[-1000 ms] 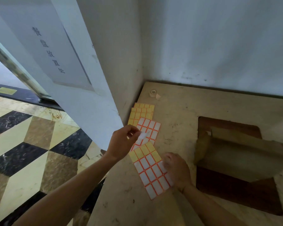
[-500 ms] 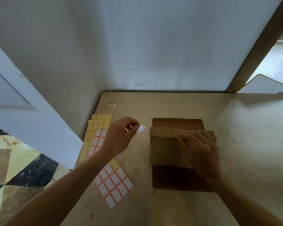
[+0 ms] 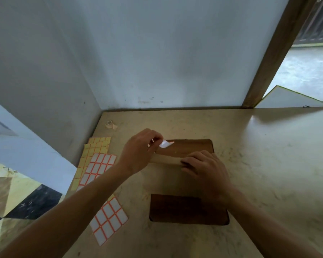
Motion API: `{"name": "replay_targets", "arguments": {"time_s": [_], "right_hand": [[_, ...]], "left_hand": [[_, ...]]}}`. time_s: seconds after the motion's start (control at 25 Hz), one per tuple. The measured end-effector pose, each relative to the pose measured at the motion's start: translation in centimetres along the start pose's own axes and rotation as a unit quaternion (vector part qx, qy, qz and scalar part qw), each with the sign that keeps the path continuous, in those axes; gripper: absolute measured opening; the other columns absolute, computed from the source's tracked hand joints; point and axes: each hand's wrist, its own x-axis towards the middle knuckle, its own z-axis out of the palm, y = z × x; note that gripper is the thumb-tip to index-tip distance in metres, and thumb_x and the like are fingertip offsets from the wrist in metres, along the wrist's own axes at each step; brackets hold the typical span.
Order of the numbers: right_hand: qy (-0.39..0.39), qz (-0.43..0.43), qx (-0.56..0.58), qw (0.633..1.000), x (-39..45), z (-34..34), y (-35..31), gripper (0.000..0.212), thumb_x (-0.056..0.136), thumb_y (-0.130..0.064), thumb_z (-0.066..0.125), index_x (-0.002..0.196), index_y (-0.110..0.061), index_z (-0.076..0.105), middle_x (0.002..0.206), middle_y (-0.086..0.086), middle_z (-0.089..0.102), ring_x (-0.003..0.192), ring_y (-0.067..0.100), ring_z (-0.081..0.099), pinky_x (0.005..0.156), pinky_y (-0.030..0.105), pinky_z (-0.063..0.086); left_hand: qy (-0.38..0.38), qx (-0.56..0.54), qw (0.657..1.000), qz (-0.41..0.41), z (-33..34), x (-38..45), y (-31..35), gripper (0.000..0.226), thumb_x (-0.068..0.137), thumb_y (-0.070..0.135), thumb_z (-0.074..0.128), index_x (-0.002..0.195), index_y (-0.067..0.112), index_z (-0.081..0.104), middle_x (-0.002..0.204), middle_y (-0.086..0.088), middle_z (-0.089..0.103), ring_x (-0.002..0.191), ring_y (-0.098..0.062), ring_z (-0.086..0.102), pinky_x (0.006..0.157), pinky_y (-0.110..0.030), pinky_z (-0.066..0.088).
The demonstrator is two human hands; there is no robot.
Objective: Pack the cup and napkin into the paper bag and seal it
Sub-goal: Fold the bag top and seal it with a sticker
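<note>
The brown paper bag lies flat on a dark brown mat, its top folded over. My right hand presses down on the folded flap with its fingers flat. My left hand pinches a small white sticker between thumb and fingers, just above the fold's far left end. The cup and napkin are hidden from view.
Several sticker sheets lie along the table's left edge, with another sheet nearer me. A small tape roll sits in the far left corner by the wall. The beige table extends to the right. A tiled floor drops off at left.
My left hand carried the white sticker from the sticker sheets rightward to the bag's fold. My right hand moved from the sheet onto the bag flap and pressed it down. The view turned right.
</note>
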Motion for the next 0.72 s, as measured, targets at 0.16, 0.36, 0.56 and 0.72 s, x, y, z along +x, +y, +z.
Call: {"name": "replay_targets", "arguments": {"time_s": [0.16, 0.36, 0.56, 0.72], "right_hand": [[-0.022, -0.005, 0.023, 0.999, 0.5, 0.2, 0.5, 0.023, 0.09, -0.037, 0.061, 0.108, -0.025, 0.07, 0.106, -0.004, 0.07, 0.09, 0.015, 0.062, 0.07, 0.027, 0.048], [-0.015, -0.019, 0.04, 0.999, -0.3, 0.5, 0.1, 0.019, 0.088, -0.033, 0.06, 0.098, -0.023, 0.073, 0.095, -0.002, 0.073, 0.079, 0.018, 0.063, 0.06, 0.032, 0.051], [0.014, -0.038, 0.042, 0.998, -2.4, 1.2, -0.6, 0.027, 0.086, -0.029, 0.05, 0.093, -0.021, 0.075, 0.09, -0.002, 0.073, 0.077, 0.024, 0.065, 0.056, 0.036, 0.052], [0.02, -0.027, 0.052, 0.998, -3.4, 1.6, -1.0, 0.018, 0.083, -0.025, 0.06, 0.093, -0.024, 0.076, 0.088, -0.004, 0.073, 0.076, 0.023, 0.064, 0.056, 0.033, 0.048]], "left_hand": [[-0.033, 0.02, 0.999, 0.022, 0.4, 0.7, -0.9, 0.008, 0.093, 0.014, 0.059, 0.1, 0.015, 0.064, 0.095, 0.0, 0.064, 0.075, -0.006, 0.053, 0.065, -0.017, 0.041], [-0.085, 0.057, 0.991, 0.085, 1.3, 1.4, -1.0, 0.012, 0.095, 0.02, 0.055, 0.102, 0.015, 0.064, 0.094, -0.003, 0.066, 0.076, -0.015, 0.059, 0.059, -0.026, 0.047], [-0.1, 0.128, 0.956, 0.245, 1.6, 0.4, 0.1, 0.011, 0.092, 0.016, 0.062, 0.1, 0.011, 0.068, 0.091, -0.006, 0.067, 0.075, -0.018, 0.059, 0.052, -0.027, 0.042], [-0.106, 0.136, 0.941, 0.29, 1.9, -1.5, 0.6, 0.015, 0.094, 0.012, 0.057, 0.102, 0.009, 0.07, 0.092, -0.008, 0.067, 0.076, -0.021, 0.059, 0.055, -0.03, 0.042]]}}
